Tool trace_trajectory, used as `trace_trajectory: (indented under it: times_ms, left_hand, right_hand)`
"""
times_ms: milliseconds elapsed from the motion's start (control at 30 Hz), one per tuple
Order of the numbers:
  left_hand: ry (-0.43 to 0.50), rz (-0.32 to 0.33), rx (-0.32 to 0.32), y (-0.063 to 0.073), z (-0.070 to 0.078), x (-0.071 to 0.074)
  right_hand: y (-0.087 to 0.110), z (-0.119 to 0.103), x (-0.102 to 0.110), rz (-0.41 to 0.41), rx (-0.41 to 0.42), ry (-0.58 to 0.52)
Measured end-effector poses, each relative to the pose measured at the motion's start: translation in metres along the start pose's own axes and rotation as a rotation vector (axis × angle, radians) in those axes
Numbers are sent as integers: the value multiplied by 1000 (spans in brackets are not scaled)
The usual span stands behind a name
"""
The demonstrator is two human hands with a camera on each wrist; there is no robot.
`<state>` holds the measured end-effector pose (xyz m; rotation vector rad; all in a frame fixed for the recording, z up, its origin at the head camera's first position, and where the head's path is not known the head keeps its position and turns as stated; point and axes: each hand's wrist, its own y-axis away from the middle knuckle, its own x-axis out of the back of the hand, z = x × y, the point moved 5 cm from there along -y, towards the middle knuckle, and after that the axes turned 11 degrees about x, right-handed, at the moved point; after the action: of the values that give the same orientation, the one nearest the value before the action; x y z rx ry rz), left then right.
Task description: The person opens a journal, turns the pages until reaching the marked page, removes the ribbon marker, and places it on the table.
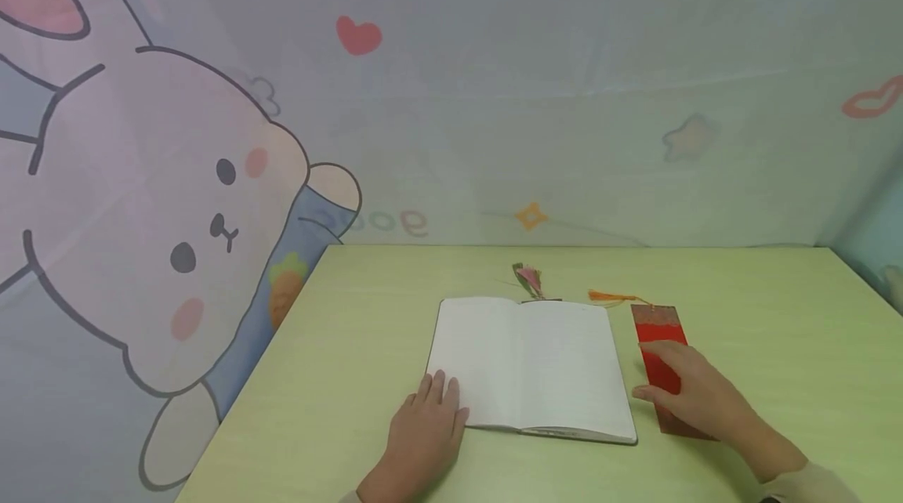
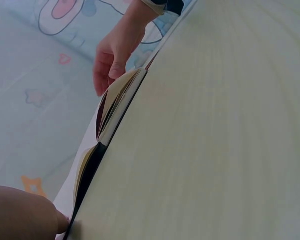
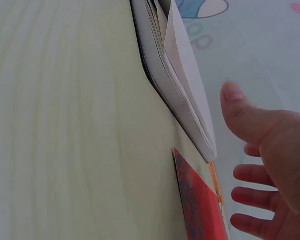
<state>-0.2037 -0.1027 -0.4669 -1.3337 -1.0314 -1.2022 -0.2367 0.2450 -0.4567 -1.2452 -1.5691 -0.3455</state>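
Note:
An open notebook (image 1: pixel 564 362) with blank white pages lies on the table. My left hand (image 1: pixel 426 431) rests on its lower left corner, fingers extended over the page. To the right lies a red bookmark (image 1: pixel 659 334) with brown ends and an orange tassel (image 1: pixel 612 296). Over the bookmark hovers my right hand (image 1: pixel 698 393), thumb and fingers apart with nothing between them; the right wrist view shows the hand (image 3: pixel 284 155) above the bookmark (image 3: pixel 202 205). From the side, the notebook (image 2: pixel 122 100) shows slightly lifted pages with something dark between them.
Pink and green tassels (image 1: pixel 529 280) stick out beyond the notebook's top edge, beside a thin dark edge. The pale green table (image 1: pixel 790 346) reaches back to a printed cloth (image 1: pixel 564 95) with a large rabbit (image 1: pixel 212 213) on the left.

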Motion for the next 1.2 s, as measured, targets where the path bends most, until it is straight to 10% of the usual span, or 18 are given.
trace_trajectory:
  times_ms: [367,767,1200]
  left_hand:
    - [-6,-40,8,-2,2,-1]
    - [-17,10,-36,-3,6,5]
    - [12,61,-201,-6,25,13]
  right_hand:
    - [-3,-21,-18,-46,281,-20]
    - [-11,-20,-30,-116,303,30]
    - [-20,-27,-20,95,481,54]
